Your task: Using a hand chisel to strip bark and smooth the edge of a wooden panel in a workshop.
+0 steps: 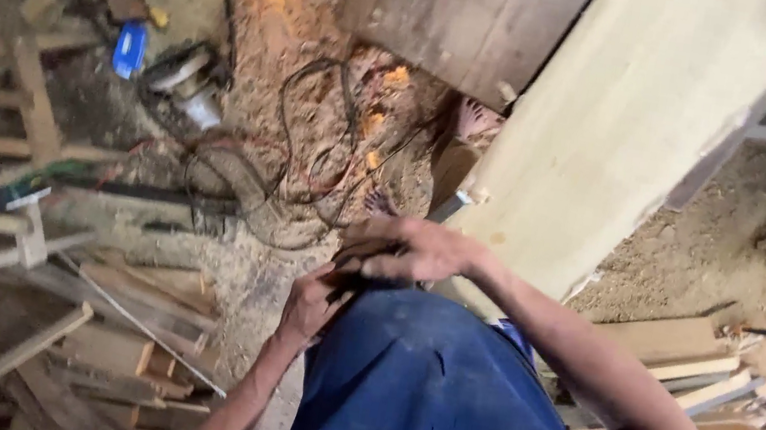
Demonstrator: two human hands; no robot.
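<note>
Both hands meet just above the knee of the blue trousers (pixel 437 395), at the lower edge of the big pale plank (pixel 618 129) that leans up and to the right across the view. The right hand (pixel 413 250) lies on top, fingers curled over a small dark object (pixel 363 278) (too blurred and hidden to say what it is), so its grip is closed on that. The left hand (pixel 311 303) comes up from below-left and touches the same object from underneath; can't tell whether its grip is closed or just resting against it. The object sits betw. the two hands, right one nearer the plank. Plank's long axis runs diagonally away, upper right. Sawdust floor (pixel 314 134) w/ tangled cables (pixel 314 134) and wood offcuts (pixel 120 348) lies to the left.
</note>
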